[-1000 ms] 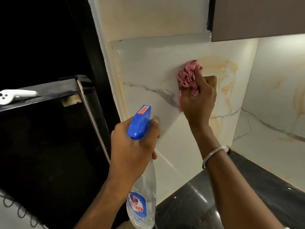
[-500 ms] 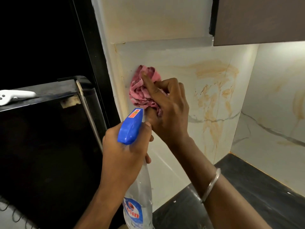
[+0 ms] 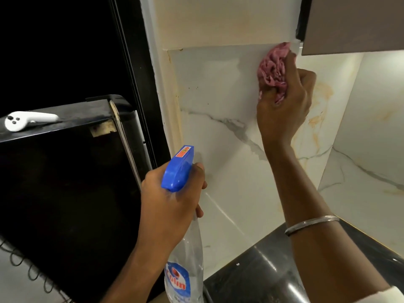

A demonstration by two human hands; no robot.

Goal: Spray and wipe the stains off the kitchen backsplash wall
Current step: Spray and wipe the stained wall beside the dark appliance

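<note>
In the head view we judge the wiping partly done: the white marble-look backsplash tile looks clean mid-panel, but dark specks near its left edge and orange streaks at right remain to do. Our right grip clamps the crumpled pink cloth against the tile's top edge. Our left grip is clamped round the clear, blue-headed spray bottle, well below the cloth.

A white handheld controller lies on the flat top of the black appliance (buttons facing up). Lower right, a glossy black countertop meets the marble backsplash wall.
</note>
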